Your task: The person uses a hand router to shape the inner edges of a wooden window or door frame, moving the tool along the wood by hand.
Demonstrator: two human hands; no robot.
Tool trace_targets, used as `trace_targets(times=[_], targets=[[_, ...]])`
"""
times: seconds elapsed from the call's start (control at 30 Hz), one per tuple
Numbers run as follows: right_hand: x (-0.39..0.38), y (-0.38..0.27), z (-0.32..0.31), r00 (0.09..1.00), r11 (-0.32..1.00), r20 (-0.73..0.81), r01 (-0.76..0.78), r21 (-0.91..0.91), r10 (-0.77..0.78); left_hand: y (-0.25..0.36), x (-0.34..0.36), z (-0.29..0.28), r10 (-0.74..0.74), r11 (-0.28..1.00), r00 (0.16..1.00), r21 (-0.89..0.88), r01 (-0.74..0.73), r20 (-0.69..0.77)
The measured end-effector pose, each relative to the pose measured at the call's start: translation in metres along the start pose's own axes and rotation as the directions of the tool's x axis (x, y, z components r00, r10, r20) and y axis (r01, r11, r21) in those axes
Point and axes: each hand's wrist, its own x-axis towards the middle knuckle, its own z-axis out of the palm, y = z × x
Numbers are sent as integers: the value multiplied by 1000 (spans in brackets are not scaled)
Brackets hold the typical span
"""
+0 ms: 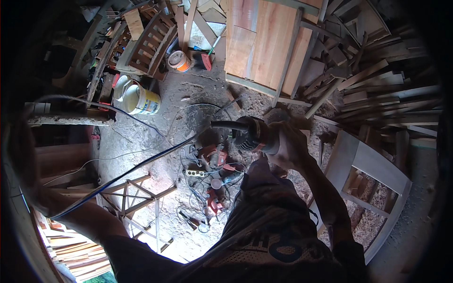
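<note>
In front of my body, my right hand [285, 144] is wrapped round a corded power tool [250, 134] with a dark, vented housing. Its exact kind does not show, as the hand covers the front part. A thick cable [141, 165] leaves the tool's rear and runs left and down toward my left wrist. My left hand [26, 162] is raised at the far left rim, dark and smeared. Its fingers cannot be made out, nor whether it grips the cable, which passes close by.
Red power tools [214, 200], a power strip [195, 173] and tangled cords lie on the floor below. Wooden panels [255, 42] lean ahead; a pale wooden frame [349, 146] stands right. A white bucket [141, 100], an orange bucket [179, 61] and stacked timber [391, 94] surround the floor.
</note>
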Motion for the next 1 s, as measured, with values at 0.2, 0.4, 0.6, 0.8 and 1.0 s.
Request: trace_targets(times=[0.2, 0.4, 0.6, 0.8, 1.0], targets=[[-28, -5, -41, 949, 983, -266, -183, -35, 167, 112, 135, 40, 238, 932, 971, 291, -218, -34], [-110, -10, -128, 730, 930, -656, -350, -116, 193, 272, 125, 156, 601, 779, 723, -452, -434, 341], [-198, -35, -175, 360, 712, -874, -702, -23, 327, 438, 115, 290, 918, 389, 358, -557, -734, 169], [-240, -68, -184, 80, 485, -973, -873, 37, 218, 647, 76, 259, 740, -423, 442, -862, -279, -507], [-300, -36, -219, -109, 586, -975, -785, 203, 191, 766, 86, 173, 737, -676, 31, -737, 10, -676]])
